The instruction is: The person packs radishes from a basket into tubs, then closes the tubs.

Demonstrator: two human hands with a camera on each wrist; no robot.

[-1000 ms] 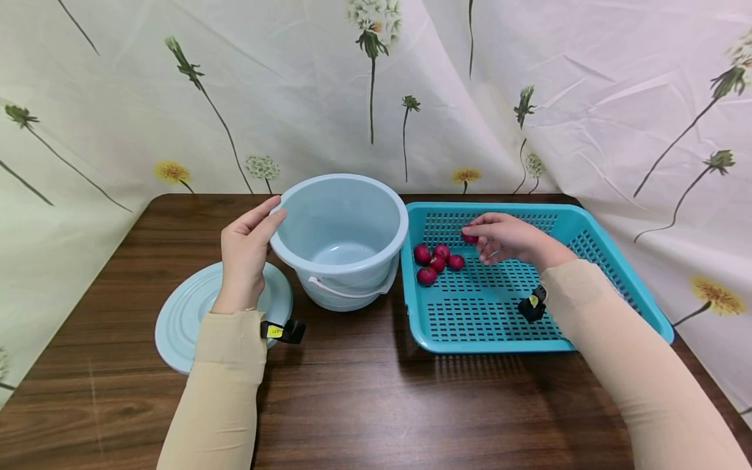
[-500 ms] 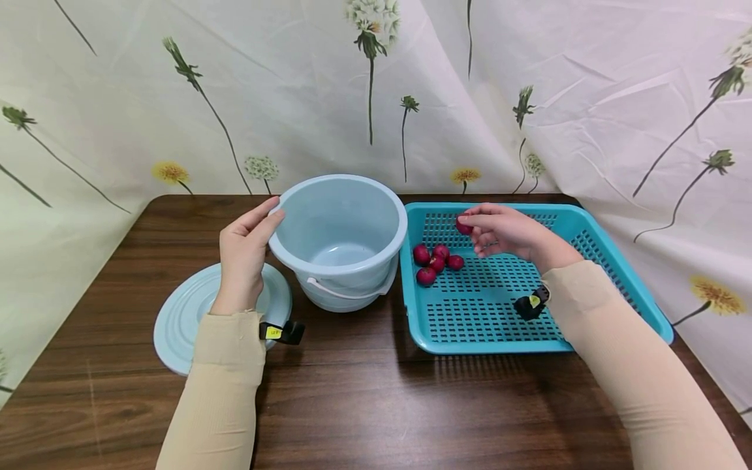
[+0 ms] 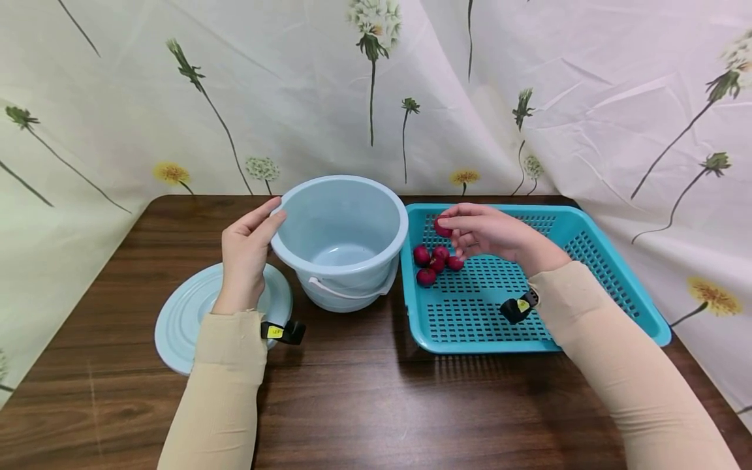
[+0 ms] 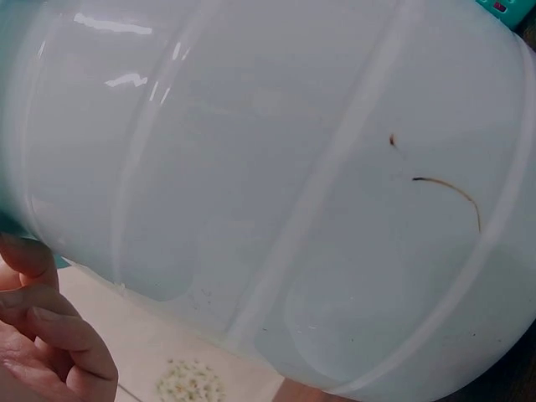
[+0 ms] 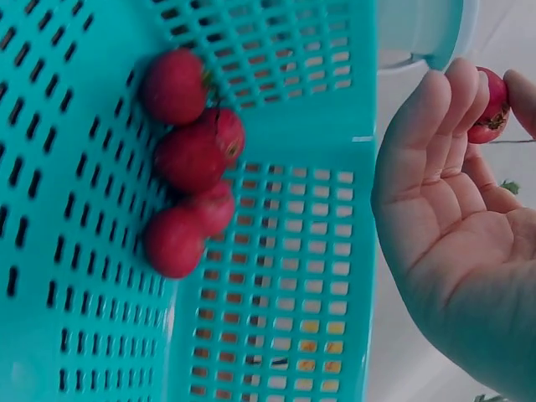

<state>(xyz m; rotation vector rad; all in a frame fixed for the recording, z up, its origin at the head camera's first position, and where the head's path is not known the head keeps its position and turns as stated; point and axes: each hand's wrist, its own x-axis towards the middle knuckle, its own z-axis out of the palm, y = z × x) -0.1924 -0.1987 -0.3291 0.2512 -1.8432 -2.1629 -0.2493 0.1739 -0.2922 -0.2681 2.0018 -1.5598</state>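
1. The right hand (image 3: 484, 235) is clamped on one red radish (image 3: 443, 226), pinching it between thumb and fingertips. The radish is up over the back left part of the basket; its exact height is hard to judge.
2. A fingertip pinch suits something this small and round: firm enough to prevent slipping, light enough not to squirt it out.
3. The left hand (image 3: 245, 256) grips the near-left rim of the bucket (image 3: 343, 222), thumb and fingers together on the edge. Keeping that grip steady should stop the bucket shifting if it gets bumped.
4. Below the right hand, five more radishes (image 3: 437, 264) lie bunched near the left wall of the teal basket (image 3: 487, 294). Keeping the lower fingers tucked should avoid knocking them.
5. The bucket stands just beside the basket, mouth up; whether their rims touch, I cannot tell. A held radish needs to stay high enough to clear both edges.
6. The white handle (image 3: 315, 282) hangs down the bucket's front, well out of the hands' way.
7. Behind the left wrist, the lid (image 3: 182, 320) lies flat on the brown desk (image 3: 352, 391); best keep the left sleeve from dragging it.
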